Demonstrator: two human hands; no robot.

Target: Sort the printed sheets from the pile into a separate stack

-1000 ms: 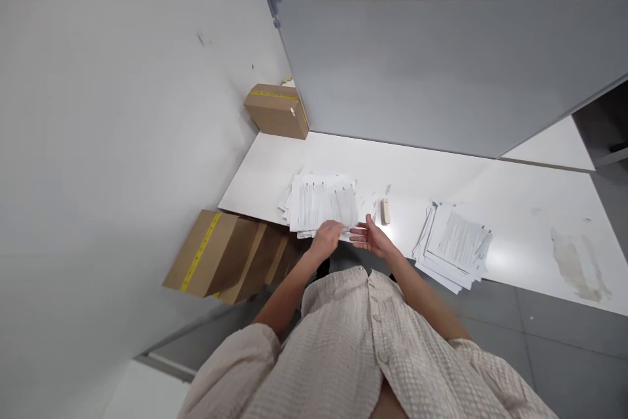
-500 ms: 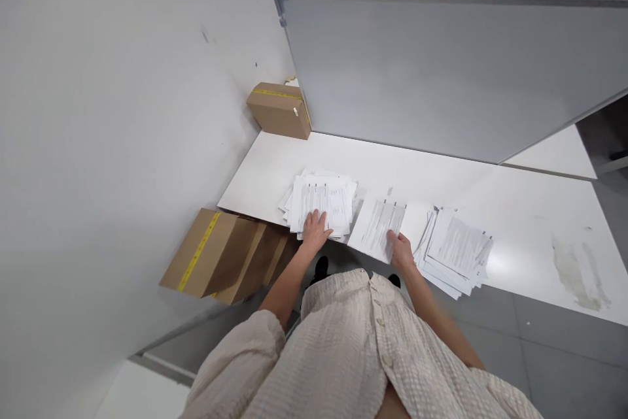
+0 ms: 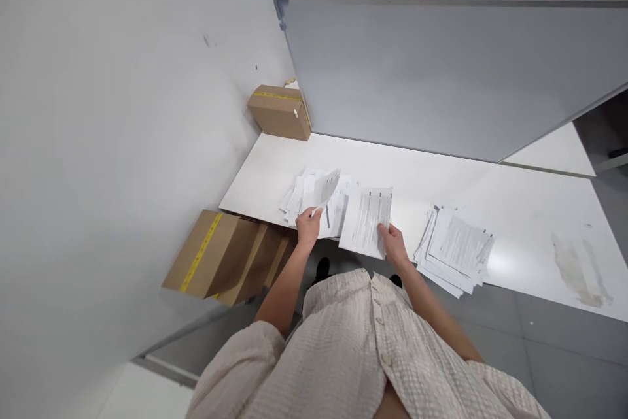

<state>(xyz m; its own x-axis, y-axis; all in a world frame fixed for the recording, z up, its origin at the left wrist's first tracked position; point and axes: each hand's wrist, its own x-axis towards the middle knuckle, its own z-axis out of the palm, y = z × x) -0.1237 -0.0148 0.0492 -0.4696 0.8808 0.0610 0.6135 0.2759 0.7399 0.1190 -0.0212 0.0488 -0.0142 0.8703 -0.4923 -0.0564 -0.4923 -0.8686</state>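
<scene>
Left hand [image 3: 307,229]: fingers pinching the near edge of a raised, bent sheet [image 3: 326,187]; moments ago they lay spread on the left pile [image 3: 293,199].
Right hand [image 3: 395,248]: thumb over the right edge of a printed paper [image 3: 364,221], remaining fingers mostly hidden beneath; paper shifted left, nearer the left pile. Result: paper in both hands.
Right pile [image 3: 454,244]: loosely stacked, near side of white desk [image 3: 523,210].
Cardboard box [image 3: 277,121]: far left.
</scene>
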